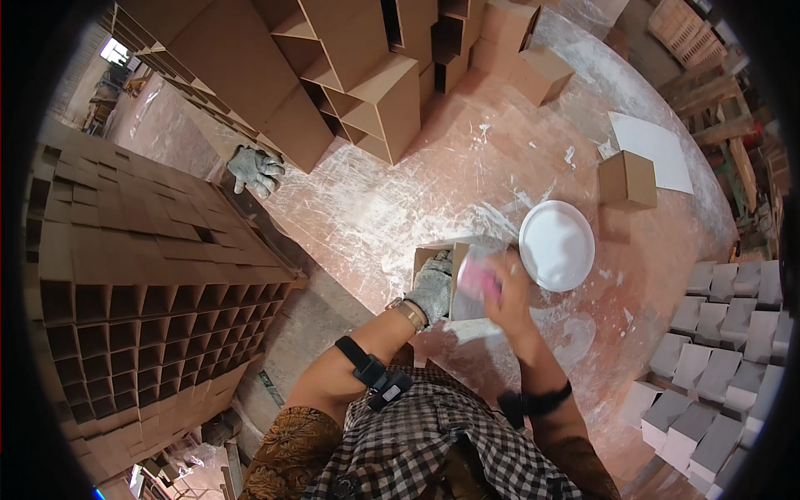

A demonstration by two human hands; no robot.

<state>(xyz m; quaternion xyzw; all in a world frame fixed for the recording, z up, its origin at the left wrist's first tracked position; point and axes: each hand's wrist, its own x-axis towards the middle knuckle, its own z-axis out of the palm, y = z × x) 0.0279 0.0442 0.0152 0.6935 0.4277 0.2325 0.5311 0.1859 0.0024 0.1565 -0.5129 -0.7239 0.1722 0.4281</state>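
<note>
The gloved left hand [431, 290] reaches into an open cardboard box [468, 308]; I cannot tell whether its fingers grip. Close on its right, the bare right hand [507, 298] holds a blurred pink object [481, 279] at the box's pale side. Just beyond the right hand, to its right, a round white dish [557, 246] sits on the desk [483, 175]. Farther right of that hand stands a brown box [627, 180]; well forward and left of the left hand lies a loose grey glove [255, 170].
</note>
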